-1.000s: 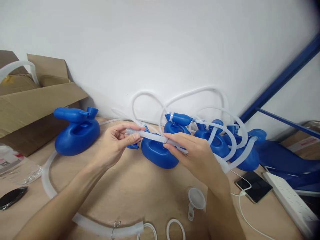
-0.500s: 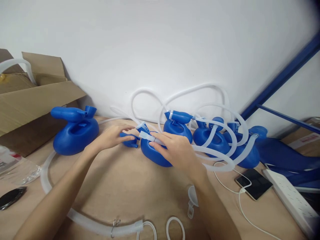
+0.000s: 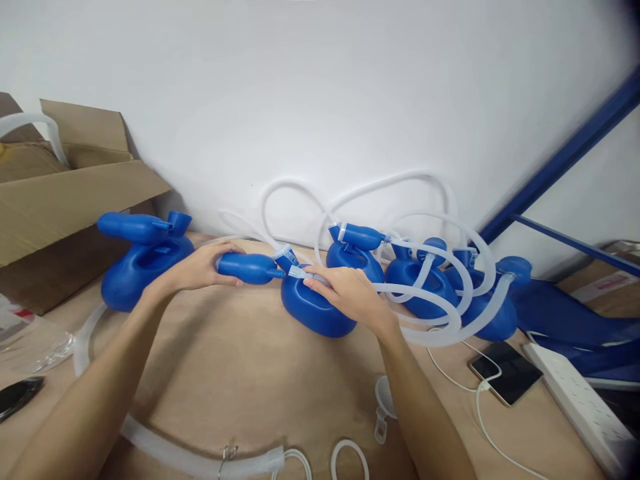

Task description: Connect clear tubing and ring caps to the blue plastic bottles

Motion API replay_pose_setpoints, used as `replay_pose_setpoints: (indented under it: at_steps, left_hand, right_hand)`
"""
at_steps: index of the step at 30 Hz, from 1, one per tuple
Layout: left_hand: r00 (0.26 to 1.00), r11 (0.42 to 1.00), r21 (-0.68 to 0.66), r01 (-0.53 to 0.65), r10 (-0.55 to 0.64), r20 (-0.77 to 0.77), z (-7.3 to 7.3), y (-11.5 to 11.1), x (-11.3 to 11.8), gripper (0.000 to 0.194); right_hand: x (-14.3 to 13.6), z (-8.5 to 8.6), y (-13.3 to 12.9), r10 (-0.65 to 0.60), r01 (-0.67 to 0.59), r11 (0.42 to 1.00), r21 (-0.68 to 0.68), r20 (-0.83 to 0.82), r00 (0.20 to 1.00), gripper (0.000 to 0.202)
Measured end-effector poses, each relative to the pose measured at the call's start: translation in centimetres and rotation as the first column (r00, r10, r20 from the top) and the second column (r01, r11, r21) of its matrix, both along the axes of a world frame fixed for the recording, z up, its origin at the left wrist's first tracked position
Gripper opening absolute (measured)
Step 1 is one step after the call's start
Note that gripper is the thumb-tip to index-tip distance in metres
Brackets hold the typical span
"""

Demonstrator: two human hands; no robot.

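Left hand (image 3: 196,268), fingers curled round blue receptacle (image 3: 246,268), its spout (image 3: 277,273) pointing rightward at translucent tube (image 3: 298,273) pinched in right hand (image 3: 354,293).

Slender bare forearms (image 3: 120,347), bare wrists (image 3: 387,325), bare fingers (image 3: 333,274)

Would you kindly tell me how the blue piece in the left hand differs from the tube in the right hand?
The blue piece is opaque blue; the tube is whitish and translucent. The blue piece bulges, narrowing toward one end, while the tube is slimmer. The left hand grips the blue piece at its wide end; the right hand holds the tube close to its tip. Both are held, their tips facing each other.
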State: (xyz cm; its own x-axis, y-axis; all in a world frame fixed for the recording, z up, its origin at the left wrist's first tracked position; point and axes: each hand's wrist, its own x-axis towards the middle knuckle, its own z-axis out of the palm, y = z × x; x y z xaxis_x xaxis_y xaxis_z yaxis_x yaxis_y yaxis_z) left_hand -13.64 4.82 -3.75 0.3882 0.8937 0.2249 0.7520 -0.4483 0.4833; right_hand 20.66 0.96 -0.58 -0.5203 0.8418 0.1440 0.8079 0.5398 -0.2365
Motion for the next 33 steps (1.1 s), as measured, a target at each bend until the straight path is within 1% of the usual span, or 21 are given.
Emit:
replay_pose_setpoints:
  at_steps: [2,4,6,10,13,15,19,22,25,28,31,33]
  left_hand:
    - [0.999,0.999,0.05,-0.017,0.015,0.037,1.9,-1.4,0.0,0.071]
    - [0.997,0.996,0.087,-0.032,0.026,0.073,3.3,-2.8,0.4,0.076]
    - [0.996,0.989,0.142,-0.033,0.02,0.088,4.2,-4.0,1.1,0.073]
    - [0.996,0.962,0.272,0.014,-0.036,0.078,5.1,-5.3,2.3,0.055]
    - [0.992,0.935,0.341,0.1,-0.122,0.044,5.5,-5.8,2.7,0.051]
    - [0.99,0.913,0.387,0.127,-0.142,0.01,5.7,-6.1,2.9,0.051]
    - [0.988,0.881,0.449,0.149,-0.149,-0.035,5.9,-6.9,3.7,0.045]
    - [0.983,0.838,0.516,0.177,-0.172,-0.058,5.8,-7.4,4.2,0.042]
    - [0.978,0.784,0.588,0.196,-0.199,-0.061,5.4,-7.9,4.6,0.045]
    - [0.975,0.735,0.645,0.21,-0.203,-0.087,5.2,-8.3,5.2,0.046]
    - [0.978,0.669,0.716,0.2,-0.176,-0.109,5.1,-8.5,5.9,0.046]
    - [0.977,0.619,0.757,0.21,-0.17,-0.132,5.0,-8.6,6.2,0.048]
  right_hand:
    - [0.3,0.4,-0.2,0.003,-0.003,1.0,0.003,-0.029,1.0,0.04]
    - [0.6,0.7,-0.4,0.02,-0.018,1.0,0.025,-0.067,0.998,0.04]
    - [1.0,0.9,-0.7,0.04,-0.034,0.998,0.055,-0.109,0.993,0.041]
    - [1.8,1.1,-1.2,0.082,-0.063,0.992,0.109,-0.18,0.98,0.038]
    - [2.2,1.1,-1.4,0.158,-0.127,0.979,0.158,-0.204,0.966,0.034]
    - [2.2,1.1,-1.6,0.187,-0.147,0.97,0.195,-0.205,0.961,0.033]
    - [1.6,1.1,-2.1,0.147,-0.092,0.96,0.265,-0.196,0.969,0.037]
    - [1.2,1.2,-2.5,0.145,-0.065,0.946,0.317,-0.235,0.961,0.043]
    - [1.1,1.3,-2.9,0.187,-0.069,0.941,0.33,-0.342,0.921,0.045]
    - [0.9,1.3,-3.2,0.232,-0.075,0.942,0.326,-0.474,0.849,0.047]
    - [0.5,1.3,-3.5,0.22,-0.039,0.951,0.305,-0.586,0.78,0.043]
    - [0.3,1.3,-3.7,0.199,-0.009,0.954,0.299,-0.614,0.764,0.041]
